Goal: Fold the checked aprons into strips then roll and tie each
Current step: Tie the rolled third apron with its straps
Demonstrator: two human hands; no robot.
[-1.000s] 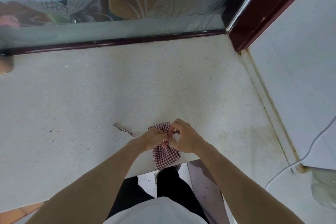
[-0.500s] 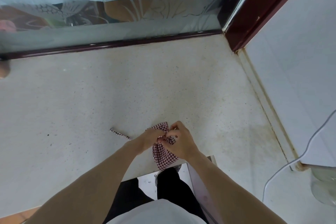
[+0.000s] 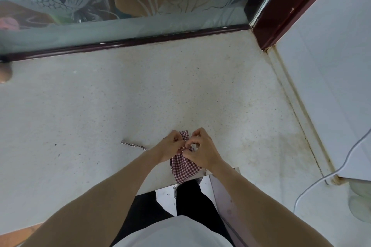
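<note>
Both grips pinching apron, bunched, red-checked

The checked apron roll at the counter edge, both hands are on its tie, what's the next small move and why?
Probably pull the tie snug. Both the left hand and the right hand pinch the strap over the middle of the checked apron, which is already bunched into a roll, while one loose strap end trails on the counter. The knot itself is hidden by the fingers.
</note>
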